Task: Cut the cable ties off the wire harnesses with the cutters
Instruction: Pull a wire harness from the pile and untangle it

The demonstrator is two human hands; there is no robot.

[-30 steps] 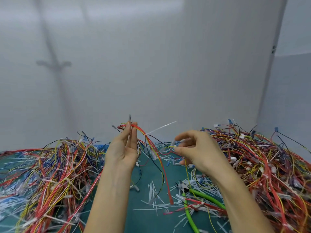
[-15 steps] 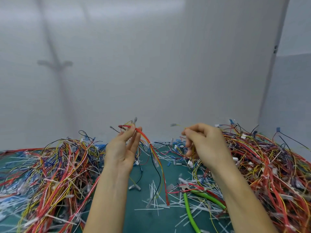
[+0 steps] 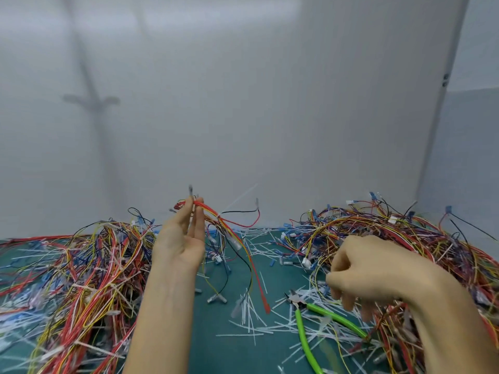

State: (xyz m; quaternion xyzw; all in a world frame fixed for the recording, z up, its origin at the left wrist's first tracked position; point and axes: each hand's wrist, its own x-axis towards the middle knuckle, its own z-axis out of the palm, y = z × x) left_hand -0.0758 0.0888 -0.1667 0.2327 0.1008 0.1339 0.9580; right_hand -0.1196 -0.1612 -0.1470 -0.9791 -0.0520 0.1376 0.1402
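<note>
Cutters (image 3: 300, 325) lie on mat (image 3: 229, 354); left hand (image 3: 181, 238) pinches harness (image 3: 213, 211) aloft.

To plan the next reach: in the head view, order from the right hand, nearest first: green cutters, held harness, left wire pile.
1. Green cutters, below the right hand.
2. Held harness, centre, in the left hand.
3. Left wire pile, far left.

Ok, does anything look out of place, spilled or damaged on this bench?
Nothing damaged. White tie offcuts litter the green mat, as the job would leave them. The cutters lie there unheld, handles spread, near the blurred right hand. The left hand holds up a wire harness with a tie on it.
</note>
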